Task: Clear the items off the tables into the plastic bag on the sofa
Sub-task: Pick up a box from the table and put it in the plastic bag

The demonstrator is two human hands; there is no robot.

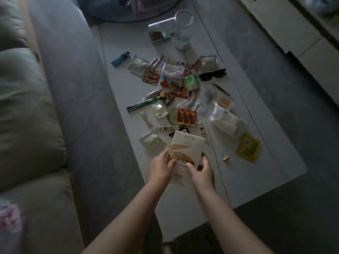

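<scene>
The flat white cardboard box with a tan and orange printed front [187, 149] is held above the near end of the long white coffee table [266, 173], tilted so its far edge points toward the clutter. The left hand [161, 168] grips its left edge, thumb curled over the printed face and fingers behind. The right hand [201, 170] closes on the lower right corner, thumb on the front; a small dark thing seems tucked under its fingers, but the dim light does not show what it is. The box thus sits between the two hands, most of its body reaching beyond the fingertips.

The step in hand looks like lifting this box away for the bag. To do it well, one hand should probably take the box's full weight, pinching deeper across its width so it does not pivot, while the other frees itself for another item. The carry should swing left toward the grey-green cushioned sofa [27, 110]; the plastic bag itself cannot be made out with certainty in this view.

Just beyond the box lies a scatter of small packets, among them a red pack of batteries [187, 117] and a crumpled yellow sachet [248, 148]. A small gold binder clip [226, 158] rests near the right hand, and black sunglasses [212, 75] and a clear plastic cup [183, 30] lie farther off, so much clearing remains.
</scene>
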